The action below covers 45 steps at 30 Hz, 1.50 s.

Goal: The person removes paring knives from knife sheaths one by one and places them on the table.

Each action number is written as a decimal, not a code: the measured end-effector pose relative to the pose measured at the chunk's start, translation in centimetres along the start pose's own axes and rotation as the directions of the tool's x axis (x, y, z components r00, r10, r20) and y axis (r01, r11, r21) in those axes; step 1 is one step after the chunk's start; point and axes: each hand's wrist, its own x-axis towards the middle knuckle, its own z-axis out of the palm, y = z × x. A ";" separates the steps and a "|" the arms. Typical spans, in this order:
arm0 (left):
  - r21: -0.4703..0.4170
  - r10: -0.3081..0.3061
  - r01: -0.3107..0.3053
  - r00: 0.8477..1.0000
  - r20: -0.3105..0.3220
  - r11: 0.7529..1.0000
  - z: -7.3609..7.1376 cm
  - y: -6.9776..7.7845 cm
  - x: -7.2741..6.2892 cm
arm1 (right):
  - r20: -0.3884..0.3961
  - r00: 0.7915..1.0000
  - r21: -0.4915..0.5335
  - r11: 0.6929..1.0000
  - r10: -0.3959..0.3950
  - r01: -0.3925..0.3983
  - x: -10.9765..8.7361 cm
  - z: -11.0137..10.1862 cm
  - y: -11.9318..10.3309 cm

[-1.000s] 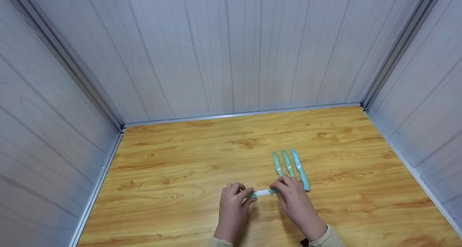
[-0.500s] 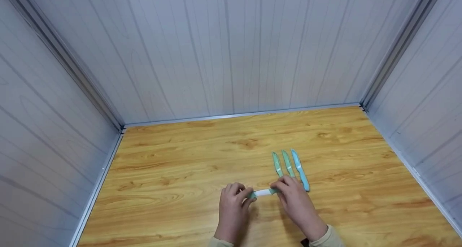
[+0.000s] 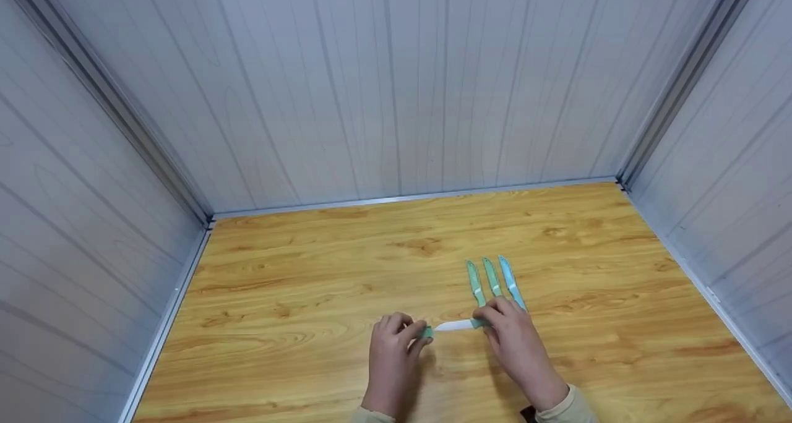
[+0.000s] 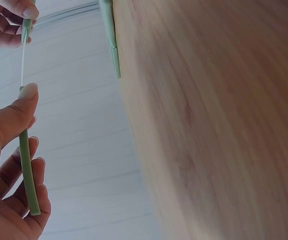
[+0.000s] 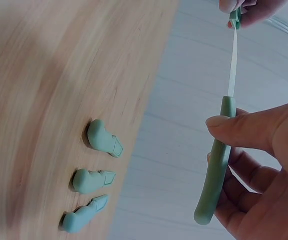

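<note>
My left hand [image 3: 391, 352] pinches the green blade sheath [image 4: 27, 172] between thumb and fingers, and much of the sheath is hidden by them in the head view. My right hand [image 3: 513, 342] grips the green handle of a knife [image 5: 216, 172]. Its white blade [image 3: 453, 326] lies bare between the hands, pointing left, with the tip right at the sheath's mouth. Both pieces are held roughly in line above the table. Beyond the right hand lie two green sheathed knives [image 3: 474, 279] and a blue sheathed knife [image 3: 508, 274], their handles partly hidden by that hand in the head view.
The wood-grain table [image 3: 297, 274] is bordered by a pale panel wall [image 3: 383, 89] at the back and by side walls left and right. A metal strip [image 3: 396, 198] runs along the table's back edge. The sheathed knives lie side by side, handles toward me.
My right hand has drawn the knife right, away from the sheath. More white blade shows, down to the tip. The left hand has shifted slightly left with the sheath.
</note>
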 end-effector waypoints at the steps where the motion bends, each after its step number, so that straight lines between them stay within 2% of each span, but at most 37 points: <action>1: -0.002 -0.005 0.005 1.000 0.004 1.000 0.0 0.0 0.0 | 0.000 1.000 -0.001 1.000 0.002 -0.002 0.0 0.0 0.0; 8: -0.007 -0.036 0.036 0.999 0.024 0.999 -0.1 0.0 -0.1 | -0.007 1.000 0.005 1.000 0.005 -0.005 -0.1 0.3 0.0; 19: -0.080 -0.063 0.067 0.997 0.049 0.995 -0.1 0.1 -0.3 | 0.002 1.000 -0.021 0.999 0.027 -0.027 -0.4 0.7 -0.1; 27: -0.132 -0.101 0.112 0.991 0.093 0.985 -0.2 0.3 -0.2 | 0.026 0.998 -0.031 0.998 0.053 -0.052 -0.2 0.6 -0.2; 36: -0.191 -0.050 0.077 0.989 0.141 0.979 0.0 0.0 -0.1 | 0.069 0.990 -0.019 0.993 0.119 -0.118 -0.2 0.6 -0.4; 40: -0.227 -0.075 0.127 0.972 0.225 0.966 -0.1 0.0 -0.1 | 0.074 0.989 0.009 0.992 0.126 -0.127 -0.2 0.7 -0.5; 45: -0.248 -0.121 0.221 0.923 0.365 0.943 -0.2 0.2 0.0 | 0.106 0.984 0.066 0.987 0.141 -0.148 -0.2 0.9 -0.7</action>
